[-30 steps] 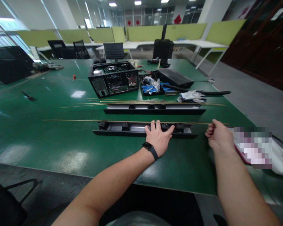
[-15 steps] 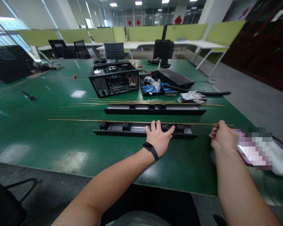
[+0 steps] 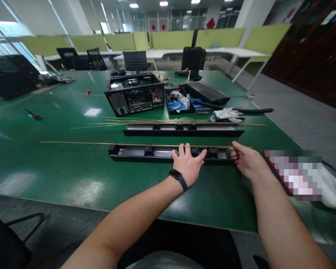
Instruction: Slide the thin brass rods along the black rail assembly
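A long black channel (image 3: 140,158) with a grey inside and several black blocks lies across the green table (image 3: 58,164). My left hand (image 3: 188,162), fingers spread, rests on its right half. Along its far edge runs a thin brass-coloured rod (image 3: 72,142), reaching well past the channel's left end. At the right end, my right hand (image 3: 245,157) pinches this rod between thumb and fingers. The leftmost black block (image 3: 113,149) sits at the channel's left end, close to the rod. Whether the rod passes through the blocks is not clear.
Behind lies a second black channel (image 3: 182,133) with several thin rods (image 3: 114,122) across it. Farther back are an opened computer case (image 3: 134,97), a tray with gloves (image 3: 180,102), a white glove (image 3: 228,114) and a black tube (image 3: 254,111). A blurred-out object (image 3: 296,175) lies at right.
My right hand has moved left with the rod, whose left end now reaches farther left. The leftmost block has shifted left to the channel's end. My left hand stays in place.
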A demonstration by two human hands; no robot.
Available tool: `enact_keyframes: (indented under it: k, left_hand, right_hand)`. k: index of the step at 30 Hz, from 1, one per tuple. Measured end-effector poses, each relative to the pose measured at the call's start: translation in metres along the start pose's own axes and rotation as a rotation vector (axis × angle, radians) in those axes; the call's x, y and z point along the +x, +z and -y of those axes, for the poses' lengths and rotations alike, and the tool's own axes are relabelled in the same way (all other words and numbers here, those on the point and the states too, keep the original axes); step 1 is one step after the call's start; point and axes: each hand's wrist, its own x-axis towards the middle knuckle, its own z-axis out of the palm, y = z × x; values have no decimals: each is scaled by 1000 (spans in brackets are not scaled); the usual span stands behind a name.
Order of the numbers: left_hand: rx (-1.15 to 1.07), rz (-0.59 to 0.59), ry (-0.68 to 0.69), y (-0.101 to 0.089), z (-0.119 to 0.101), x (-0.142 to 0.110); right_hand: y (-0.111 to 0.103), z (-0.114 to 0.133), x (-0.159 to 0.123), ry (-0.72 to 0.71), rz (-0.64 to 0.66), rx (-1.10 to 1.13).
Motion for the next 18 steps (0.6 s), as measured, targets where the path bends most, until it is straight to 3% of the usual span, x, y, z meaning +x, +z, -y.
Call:
enact_keyframes:
  k: [3,8,18]
  left_hand:
    - [-4,9,-6,-1,0,0]
    - [-7,10,-4,-1,0,0]
    - [-11,5,-8,0,0,0]
  right_hand:
    - [1,-3,0,-15,73,-31]
    - [1,-3,2,-11,54,-24]
    - [-2,5,5,-68,-172,104]
